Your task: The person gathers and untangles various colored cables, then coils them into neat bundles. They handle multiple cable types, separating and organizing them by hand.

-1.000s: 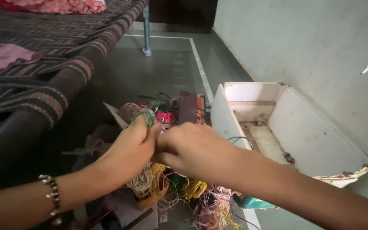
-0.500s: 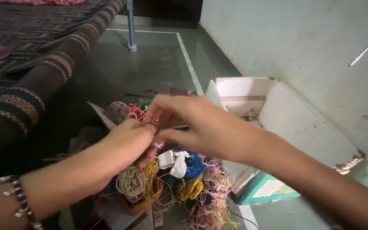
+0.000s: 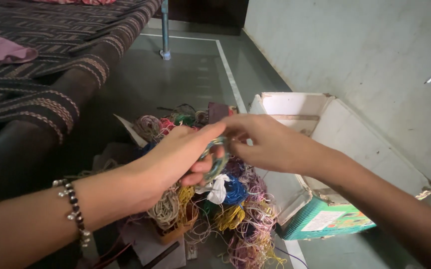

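My left hand [image 3: 175, 162] and my right hand [image 3: 270, 144] meet over a heap of coloured thread bundles [image 3: 225, 209] on the floor. Between them they hold a small ring-shaped bangle [image 3: 218, 159] wound with pale green and silvery thread. The left fingers pinch its lower left side. The right fingertips grip its upper edge. A beaded bracelet [image 3: 73, 214] sits on my left wrist. The heap holds yellow, pink, blue, red and beige skeins, with a white scrap [image 3: 219, 188] just under the bangle.
An open cardboard box [image 3: 345, 149] with white flaps and a green printed side lies on its side to the right, against a pale wall. A striped bedcover [image 3: 51, 60] hangs from a bed at the left. A metal bed leg [image 3: 165, 30] stands farther back.
Both hands have shifted slightly right and lifted off the thread heap. The bangle now shows between the fingers, where before the hands covered it.
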